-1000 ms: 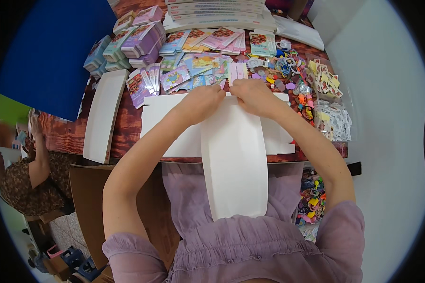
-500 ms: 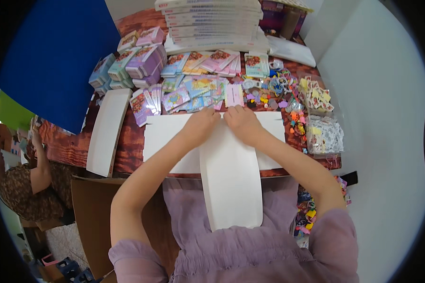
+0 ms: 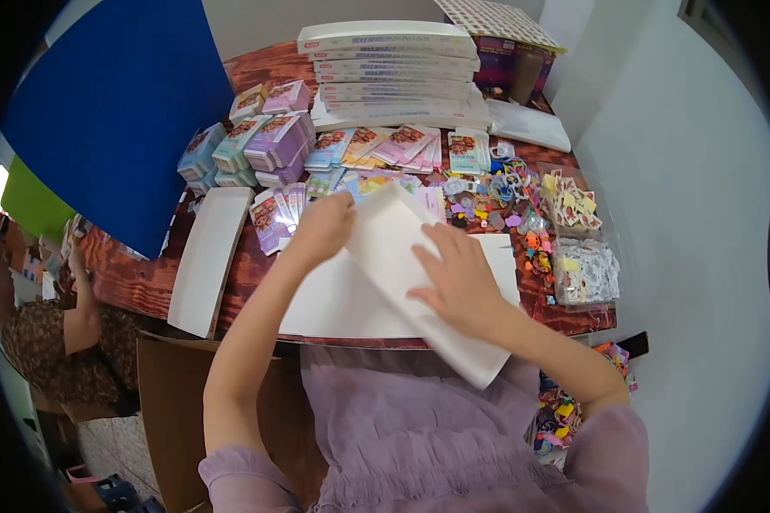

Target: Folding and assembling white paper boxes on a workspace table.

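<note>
A long white cardboard box tray (image 3: pixel 383 235) is held at a slant above the table's near edge, its far end up and its lower end reaching over my lap. My left hand (image 3: pixel 323 229) is closed at the tray's upper left corner. Over the tray's right side lies my right hand (image 3: pixel 460 282), its fingers spread and apart; whether they press on the cardboard I cannot tell. Under the tray, a flat white cardboard sheet (image 3: pixel 342 299) lies along the table's front edge.
Another white tray (image 3: pixel 210 261) lies at left, beside stacked small card boxes (image 3: pixel 274 141). Behind are piled white long boxes (image 3: pixel 393 64). Small colourful trinkets (image 3: pixel 488 184) and a clear bin of stickers (image 3: pixel 586 269) stand at right. A co-worker (image 3: pixel 68 342) sits far left.
The white tray has turned from pointing straight at me to a slant, its near end swinging right. My left hand moved left; my right hand moved nearer and its fingers spread.
</note>
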### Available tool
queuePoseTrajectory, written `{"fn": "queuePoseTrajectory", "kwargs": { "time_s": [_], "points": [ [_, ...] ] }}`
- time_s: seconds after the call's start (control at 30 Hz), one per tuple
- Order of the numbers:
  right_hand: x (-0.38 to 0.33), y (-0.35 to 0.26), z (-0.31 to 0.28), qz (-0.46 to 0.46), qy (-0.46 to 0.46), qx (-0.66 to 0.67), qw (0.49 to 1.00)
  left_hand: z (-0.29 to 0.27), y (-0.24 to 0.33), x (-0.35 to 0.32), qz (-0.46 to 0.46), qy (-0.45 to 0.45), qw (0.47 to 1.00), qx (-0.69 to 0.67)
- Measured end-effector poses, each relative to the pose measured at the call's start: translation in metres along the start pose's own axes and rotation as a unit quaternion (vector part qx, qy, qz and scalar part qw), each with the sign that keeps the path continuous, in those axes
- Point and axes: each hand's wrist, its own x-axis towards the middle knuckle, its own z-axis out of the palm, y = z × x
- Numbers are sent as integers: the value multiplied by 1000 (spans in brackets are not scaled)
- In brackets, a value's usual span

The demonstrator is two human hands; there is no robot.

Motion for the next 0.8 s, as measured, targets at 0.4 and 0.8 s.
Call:
{"fn": "queuePoseTrajectory", "kwargs": {
  "time_s": [0.4,0.8],
  "points": [
    [99,66,-66,-49,126,-187,973,-99,-4,66,-103,73,818,-561],
    [329,233,-20,-74,219,-280,932,-88,-89,215,-103,225,823,-511]
  ]
}}
